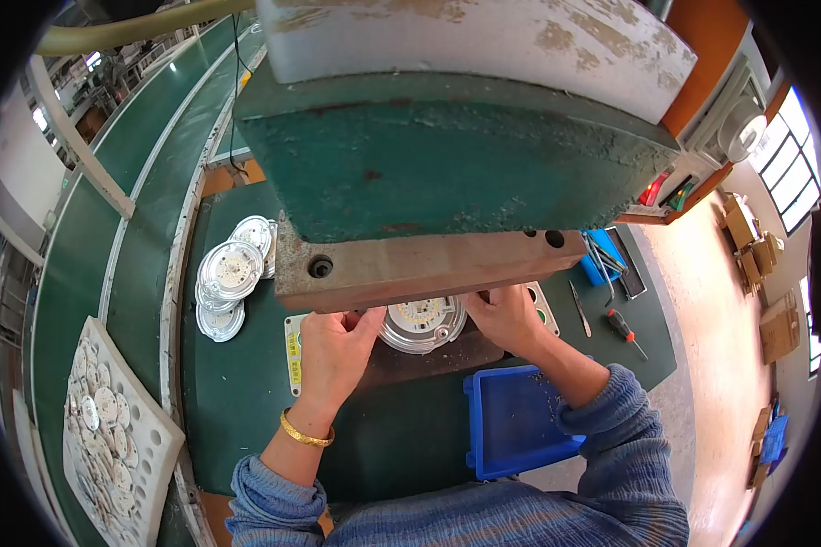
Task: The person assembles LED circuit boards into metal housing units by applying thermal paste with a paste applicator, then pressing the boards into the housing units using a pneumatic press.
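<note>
A round silver LED lamp plate (417,339) with a pale circuit board in its middle lies under the press head (410,273). My left hand (339,351) is closed at the plate's left rim, thumb and fingers pinched against it. On the opposite rim, my right hand (509,319) grips with bent fingers, partly hidden beneath the press block. Under the plate is a dark metal base (438,363). A panel with yellow labels (294,354) sits left of my left hand, and its button-bearing counterpart (545,310) is partly behind my right hand.
Stacked silver lamp plates (230,271) stand at left. A blue tray (518,428) with small bits is at front right. A screwdriver (625,332), tweezers (579,308) and a blue tool box (602,258) lie right. A white perforated board (160,456) carries several round circuit boards beside the green conveyor (141,264).
</note>
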Demonstrator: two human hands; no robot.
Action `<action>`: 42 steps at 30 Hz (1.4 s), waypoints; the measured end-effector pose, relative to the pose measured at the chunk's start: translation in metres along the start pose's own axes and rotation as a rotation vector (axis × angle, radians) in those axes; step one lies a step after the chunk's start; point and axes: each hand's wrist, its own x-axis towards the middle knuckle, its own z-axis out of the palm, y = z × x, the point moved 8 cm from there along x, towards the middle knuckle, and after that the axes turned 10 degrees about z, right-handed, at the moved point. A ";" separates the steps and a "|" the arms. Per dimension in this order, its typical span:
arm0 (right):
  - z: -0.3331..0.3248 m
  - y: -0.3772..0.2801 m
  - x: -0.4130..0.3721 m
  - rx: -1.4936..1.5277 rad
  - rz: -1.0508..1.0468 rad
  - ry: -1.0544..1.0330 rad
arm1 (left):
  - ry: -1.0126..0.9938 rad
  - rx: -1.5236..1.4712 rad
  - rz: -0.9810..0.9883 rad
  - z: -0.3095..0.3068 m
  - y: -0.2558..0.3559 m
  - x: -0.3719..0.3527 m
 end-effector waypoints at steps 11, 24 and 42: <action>0.000 -0.003 -0.001 -0.006 -0.004 -0.007 | 0.003 -0.034 0.005 0.000 0.001 0.000; 0.000 -0.004 -0.002 -0.002 -0.043 0.013 | -0.011 -0.047 -0.002 0.000 0.000 0.000; -0.001 -0.004 -0.002 -0.008 -0.021 0.014 | -0.031 -0.032 -0.024 0.002 -0.010 0.000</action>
